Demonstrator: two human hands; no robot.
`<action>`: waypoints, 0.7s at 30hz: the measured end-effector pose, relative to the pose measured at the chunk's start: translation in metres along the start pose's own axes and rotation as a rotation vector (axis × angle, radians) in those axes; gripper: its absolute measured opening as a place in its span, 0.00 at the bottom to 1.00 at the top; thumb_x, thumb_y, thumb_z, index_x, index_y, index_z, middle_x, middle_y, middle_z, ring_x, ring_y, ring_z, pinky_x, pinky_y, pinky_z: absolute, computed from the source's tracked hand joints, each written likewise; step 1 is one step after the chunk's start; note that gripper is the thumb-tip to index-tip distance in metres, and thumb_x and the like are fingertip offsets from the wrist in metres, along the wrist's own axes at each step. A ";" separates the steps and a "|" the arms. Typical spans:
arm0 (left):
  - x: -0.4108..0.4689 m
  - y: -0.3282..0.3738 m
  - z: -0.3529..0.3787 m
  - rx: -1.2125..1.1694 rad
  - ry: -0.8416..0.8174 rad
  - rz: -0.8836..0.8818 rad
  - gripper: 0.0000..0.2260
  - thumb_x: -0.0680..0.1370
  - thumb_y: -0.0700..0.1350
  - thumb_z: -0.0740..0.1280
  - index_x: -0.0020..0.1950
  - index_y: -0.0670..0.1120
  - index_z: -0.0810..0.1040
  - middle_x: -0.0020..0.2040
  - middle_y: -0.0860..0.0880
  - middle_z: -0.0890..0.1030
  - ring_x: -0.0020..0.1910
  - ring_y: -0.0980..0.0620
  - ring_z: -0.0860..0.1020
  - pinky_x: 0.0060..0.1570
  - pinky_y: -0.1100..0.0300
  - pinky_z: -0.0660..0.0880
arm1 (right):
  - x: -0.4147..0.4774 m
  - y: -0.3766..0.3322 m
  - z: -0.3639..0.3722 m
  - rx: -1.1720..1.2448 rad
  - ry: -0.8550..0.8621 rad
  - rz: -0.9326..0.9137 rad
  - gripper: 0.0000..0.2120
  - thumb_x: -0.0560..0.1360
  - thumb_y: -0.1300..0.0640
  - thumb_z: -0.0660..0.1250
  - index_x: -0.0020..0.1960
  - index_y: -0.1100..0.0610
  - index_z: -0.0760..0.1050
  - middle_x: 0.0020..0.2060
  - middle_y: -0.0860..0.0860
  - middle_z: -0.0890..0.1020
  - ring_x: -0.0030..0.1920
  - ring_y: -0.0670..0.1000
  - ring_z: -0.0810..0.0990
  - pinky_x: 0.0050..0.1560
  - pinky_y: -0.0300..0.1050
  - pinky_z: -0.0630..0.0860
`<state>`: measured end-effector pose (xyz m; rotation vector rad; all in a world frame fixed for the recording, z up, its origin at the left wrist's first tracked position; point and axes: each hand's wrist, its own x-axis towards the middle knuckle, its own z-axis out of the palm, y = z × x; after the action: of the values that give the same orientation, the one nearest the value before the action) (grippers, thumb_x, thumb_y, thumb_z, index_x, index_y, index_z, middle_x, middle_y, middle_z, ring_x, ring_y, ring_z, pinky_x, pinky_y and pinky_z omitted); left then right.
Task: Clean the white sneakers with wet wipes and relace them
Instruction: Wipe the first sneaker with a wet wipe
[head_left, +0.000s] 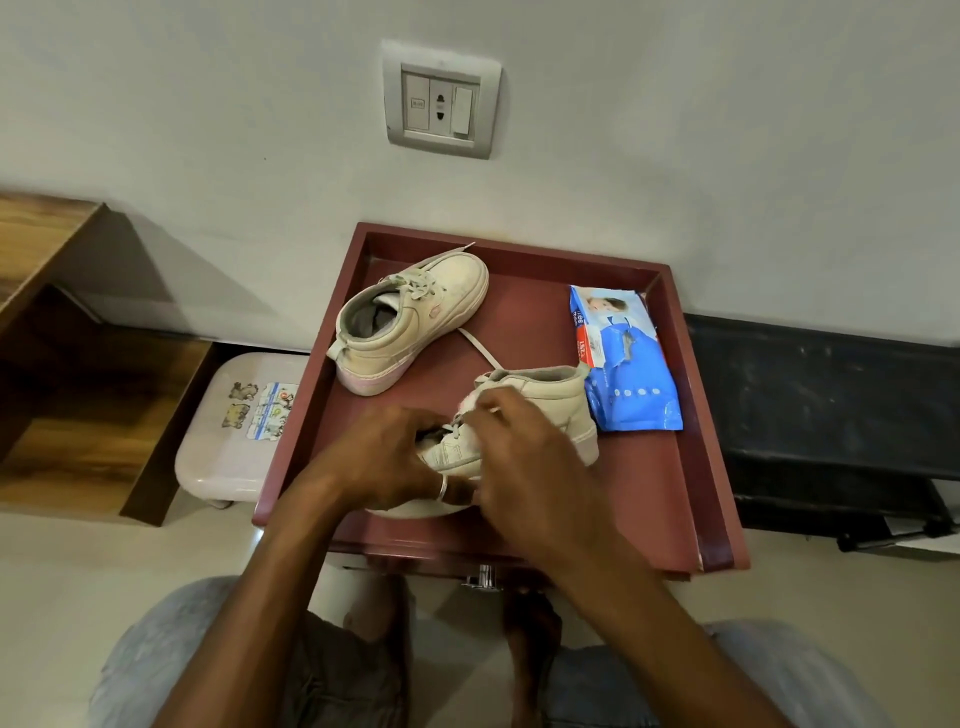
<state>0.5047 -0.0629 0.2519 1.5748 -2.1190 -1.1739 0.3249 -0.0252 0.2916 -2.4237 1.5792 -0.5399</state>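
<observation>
Two white high-top sneakers sit on a dark red table (649, 483). The far sneaker (410, 322) lies on its side at the back left, laced. The near sneaker (550, 410) lies under both my hands, heel toward the right. My left hand (384, 457), wearing a silver ring, grips its toe end. My right hand (524, 447) curls over the lace area and pinches the lace at the eyelets. One loose white lace end (480, 351) trails across the table toward the far sneaker. A blue pack of wet wipes (623, 358) lies to the right.
The table has a raised rim (519, 244) at the back and sides and stands against a white wall with a switch plate (441, 101). A pale plastic stool (234, 426) and a wooden shelf unit (78, 364) stand to the left. A black bench (831, 405) is at right.
</observation>
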 end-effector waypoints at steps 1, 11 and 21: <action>0.000 -0.002 0.001 0.016 0.004 0.027 0.15 0.64 0.54 0.80 0.48 0.52 0.84 0.41 0.55 0.85 0.40 0.54 0.82 0.43 0.47 0.79 | -0.002 -0.009 0.006 0.017 -0.048 -0.082 0.14 0.69 0.67 0.64 0.54 0.60 0.79 0.52 0.54 0.78 0.51 0.54 0.76 0.46 0.51 0.79; -0.002 0.005 -0.003 0.002 -0.042 0.011 0.27 0.64 0.63 0.80 0.61 0.58 0.83 0.49 0.63 0.86 0.48 0.63 0.82 0.52 0.57 0.79 | 0.005 0.062 -0.024 -0.072 0.135 0.131 0.14 0.69 0.73 0.66 0.46 0.57 0.82 0.44 0.51 0.83 0.49 0.54 0.79 0.42 0.53 0.81; -0.002 0.006 -0.004 0.011 -0.037 0.013 0.24 0.65 0.64 0.79 0.58 0.59 0.84 0.46 0.61 0.86 0.45 0.60 0.83 0.49 0.54 0.79 | -0.002 0.021 -0.007 0.005 -0.046 -0.093 0.13 0.65 0.62 0.60 0.43 0.56 0.82 0.43 0.49 0.82 0.46 0.53 0.78 0.37 0.44 0.76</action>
<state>0.5039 -0.0619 0.2591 1.5535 -2.1586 -1.1989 0.3037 -0.0316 0.2896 -2.4967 1.4520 -0.4995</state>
